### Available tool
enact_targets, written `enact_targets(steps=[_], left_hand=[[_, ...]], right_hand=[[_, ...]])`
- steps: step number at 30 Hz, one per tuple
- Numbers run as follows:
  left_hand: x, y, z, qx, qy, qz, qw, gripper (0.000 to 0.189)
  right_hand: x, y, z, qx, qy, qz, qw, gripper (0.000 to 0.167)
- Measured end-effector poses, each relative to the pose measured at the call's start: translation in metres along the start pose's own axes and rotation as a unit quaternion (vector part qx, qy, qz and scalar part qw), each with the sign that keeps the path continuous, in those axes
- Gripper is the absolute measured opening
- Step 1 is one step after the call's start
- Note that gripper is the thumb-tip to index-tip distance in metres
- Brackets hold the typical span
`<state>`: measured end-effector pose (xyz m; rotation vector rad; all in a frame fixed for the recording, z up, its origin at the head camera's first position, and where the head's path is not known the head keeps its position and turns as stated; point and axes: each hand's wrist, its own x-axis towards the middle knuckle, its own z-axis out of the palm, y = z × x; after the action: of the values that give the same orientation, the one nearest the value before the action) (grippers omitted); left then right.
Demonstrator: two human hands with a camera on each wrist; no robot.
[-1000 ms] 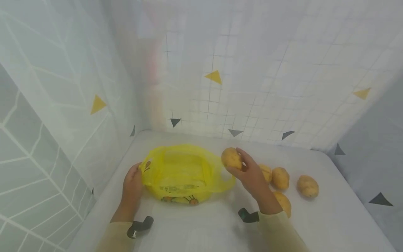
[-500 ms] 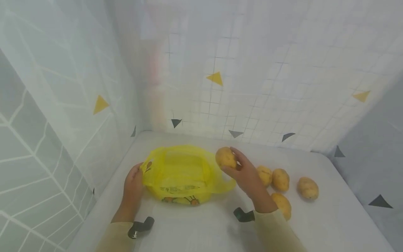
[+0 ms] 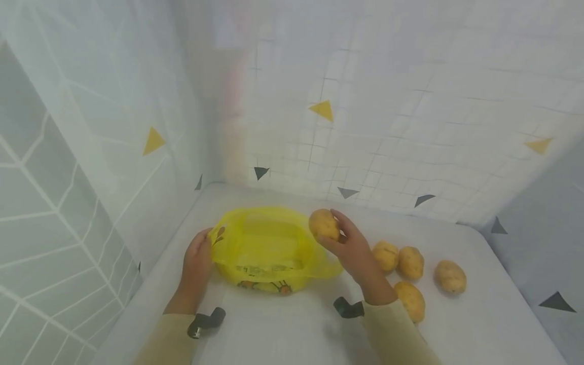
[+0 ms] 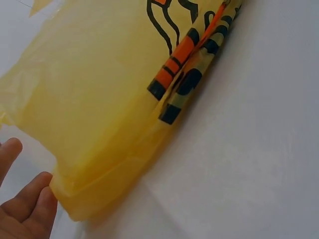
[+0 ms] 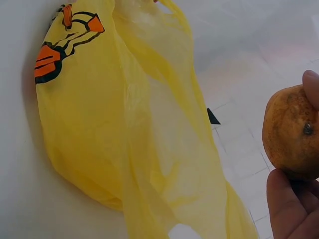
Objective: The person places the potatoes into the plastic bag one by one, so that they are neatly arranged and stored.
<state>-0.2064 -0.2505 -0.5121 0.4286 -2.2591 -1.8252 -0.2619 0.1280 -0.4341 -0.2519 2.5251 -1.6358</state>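
A yellow plastic bag [image 3: 269,243] with orange and black print stands with its mouth spread wide in the head view. At its left edge my left hand [image 3: 197,263] holds the bag's side; in the left wrist view the fingertips [image 4: 44,191] meet the yellow film. My right hand [image 3: 353,253] grips a potato [image 3: 324,224] between thumb and fingers, raised at the right side of the bag's mouth. From the right wrist view, that potato [image 5: 291,132] shows a dark spot, and the bag [image 5: 84,114] stands to its left.
Several loose potatoes lie on the white table right of my right forearm: one potato [image 3: 385,256] beside another potato [image 3: 411,262], a nearer potato [image 3: 409,301] close to the sleeve, and a potato [image 3: 450,277] farther right. Patterned light walls [image 3: 388,126] enclose the table [image 3: 283,334].
My right hand has moved a little left with the potato, toward the bag's mouth. The left hand keeps its place at the bag's edge. The head view has shifted slightly.
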Motion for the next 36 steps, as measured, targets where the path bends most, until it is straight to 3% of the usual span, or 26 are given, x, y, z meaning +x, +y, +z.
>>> enact_targets(steps=[12,24,30,36], left_hand=[[-0.005,0.001,0.003,-0.019,-0.006,0.026,0.9995,0.048],[-0.003,0.008,0.017,-0.027,-0.01,-0.003,0.9996,0.046],[-0.009,0.011,0.017,-0.01,-0.002,-0.003,0.9999,0.047],[-0.009,0.011,0.015,-0.001,-0.001,-0.005,1.0,0.048]], right_hand=[[0.012,-0.023,0.015,-0.011,-0.023,-0.045,0.9987,0.083],[0.017,-0.031,0.027,-0.021,-0.036,-0.064,0.9971,0.079],[0.021,-0.03,0.04,-0.014,-0.055,-0.078,0.9953,0.078],[0.027,-0.029,0.053,-0.013,-0.071,-0.067,0.9951,0.08]])
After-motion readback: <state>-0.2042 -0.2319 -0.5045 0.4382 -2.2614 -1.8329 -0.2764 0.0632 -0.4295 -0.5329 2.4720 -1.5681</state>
